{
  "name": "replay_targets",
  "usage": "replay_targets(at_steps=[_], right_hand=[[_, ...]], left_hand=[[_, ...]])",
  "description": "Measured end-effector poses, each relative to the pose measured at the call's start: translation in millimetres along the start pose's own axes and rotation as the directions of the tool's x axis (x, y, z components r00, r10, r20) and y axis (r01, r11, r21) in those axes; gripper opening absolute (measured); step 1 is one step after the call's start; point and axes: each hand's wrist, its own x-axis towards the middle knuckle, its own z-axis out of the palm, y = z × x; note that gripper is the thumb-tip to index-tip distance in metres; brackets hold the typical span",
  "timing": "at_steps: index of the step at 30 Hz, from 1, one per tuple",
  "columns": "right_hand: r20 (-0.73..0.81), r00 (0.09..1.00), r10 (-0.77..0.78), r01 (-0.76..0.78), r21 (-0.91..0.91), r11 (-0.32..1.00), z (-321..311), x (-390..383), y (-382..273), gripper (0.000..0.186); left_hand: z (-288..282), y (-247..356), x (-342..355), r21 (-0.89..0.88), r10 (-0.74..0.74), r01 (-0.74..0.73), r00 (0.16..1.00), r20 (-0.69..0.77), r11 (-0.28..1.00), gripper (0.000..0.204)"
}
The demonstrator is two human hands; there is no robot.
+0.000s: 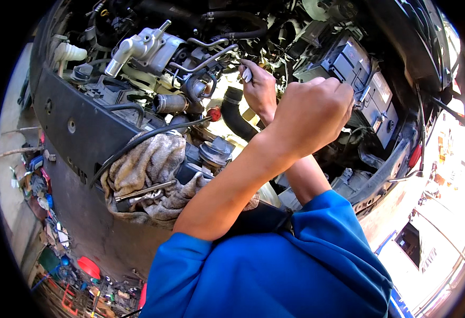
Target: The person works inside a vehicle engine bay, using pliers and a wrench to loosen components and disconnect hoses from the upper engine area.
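My forearms cross over an open engine bay. My left hand (314, 114) reaches over to the right and is closed in a fist beside the black car battery (352, 66); whatever it may hold is hidden. Further in, my right hand (260, 90) is closed with fingers bent around a small silvery piece (247, 74), its kind unclear. Bent metal pipes (206, 63) run just left of that hand. A black rubber hose (235, 114) curves below it. Left of the pipes sits a silver metal housing (150, 50) with pipe stubs.
A crumpled towel (145, 159) lies on the front edge, with a ratchet wrench (146, 194) on it. A black cable (137, 140) with a red end (214, 113) crosses the bay. Scattered tools and a red bowl-like object (89, 267) are on the floor at lower left.
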Motion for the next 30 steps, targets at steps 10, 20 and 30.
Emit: replay_targets(at_steps=[10,20,30], right_hand=[[0.034,0.997,-0.063,0.065,-0.074,0.995,-2,-8,-2,0.025],[0.016,0.999,0.044,-0.042,-0.071,0.997,2,11,-23,0.024],[-0.11,0.976,0.186,-0.193,-0.056,0.98,10,14,-28,0.023]], left_hand=[[-1,1,-3,0.008,0.002,-0.003,1.0,0.014,1.0,0.016],[-5,2,-1,-0.014,-0.023,0.024,0.998,0.056,1.0,0.014],[-2,7,3,-0.032,-0.037,0.044,0.984,0.176,0.999,0.012]])
